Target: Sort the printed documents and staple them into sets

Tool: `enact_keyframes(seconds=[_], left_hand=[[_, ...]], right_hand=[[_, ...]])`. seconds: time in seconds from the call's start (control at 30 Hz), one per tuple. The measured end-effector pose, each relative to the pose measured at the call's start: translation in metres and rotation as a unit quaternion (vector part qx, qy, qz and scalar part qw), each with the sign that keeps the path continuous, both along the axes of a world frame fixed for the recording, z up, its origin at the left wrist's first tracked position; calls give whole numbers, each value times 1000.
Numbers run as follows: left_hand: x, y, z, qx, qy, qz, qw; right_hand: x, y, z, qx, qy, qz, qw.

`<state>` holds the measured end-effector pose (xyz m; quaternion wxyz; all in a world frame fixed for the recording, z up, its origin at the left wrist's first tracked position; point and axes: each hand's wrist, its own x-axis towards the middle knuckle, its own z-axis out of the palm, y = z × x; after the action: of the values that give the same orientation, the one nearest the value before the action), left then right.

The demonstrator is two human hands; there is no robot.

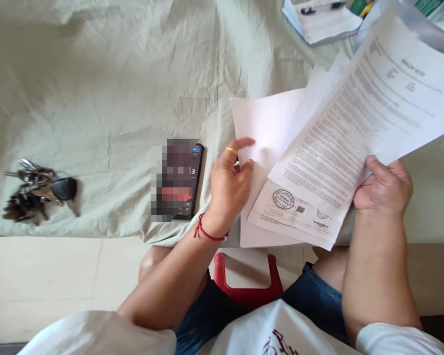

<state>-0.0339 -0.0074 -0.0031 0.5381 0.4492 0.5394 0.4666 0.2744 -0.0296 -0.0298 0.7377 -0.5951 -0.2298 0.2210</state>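
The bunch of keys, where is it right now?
In the head view, the bunch of keys lies on the pale cloth at far left, well apart from the phone beside the left hand.

A pale green sheet (107, 84), creased and softly lit, covers a broad surface that fills most of the view. Below its edge lies a floor of large cream tiles (48, 276). A red plastic stool (246, 286) stands on the tiles near the sheet's edge.

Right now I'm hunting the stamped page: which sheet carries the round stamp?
The printed sheet lowest in the fan, just under the top page held by the right hand. The sheet by the left hand is blank.
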Motion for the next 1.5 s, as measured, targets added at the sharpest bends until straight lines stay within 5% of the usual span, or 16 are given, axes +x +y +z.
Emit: enact_keyframes(seconds=[0.17, 0.6, 0.8, 1.13, 1.5], left_hand=[[3, 1, 6, -75, -11, -44, 996], [4, -1, 4, -116, -120, -97, 981], [0, 0, -1, -122, -97, -68, 985], [3, 2, -6, -114, -188, -21, 975], [3, 3, -10, -88, -194, -15, 977]], right_hand=[[-7, -1, 3, -13, 3, 36, 999], [-25, 1, 3, -33, -13, 63, 997], [-27, -2, 2, -51, -8, 86, 995], [-17, -2, 3, -63, -33, 79, 994], [2, 0, 1, -7, -38, -20, 999]])
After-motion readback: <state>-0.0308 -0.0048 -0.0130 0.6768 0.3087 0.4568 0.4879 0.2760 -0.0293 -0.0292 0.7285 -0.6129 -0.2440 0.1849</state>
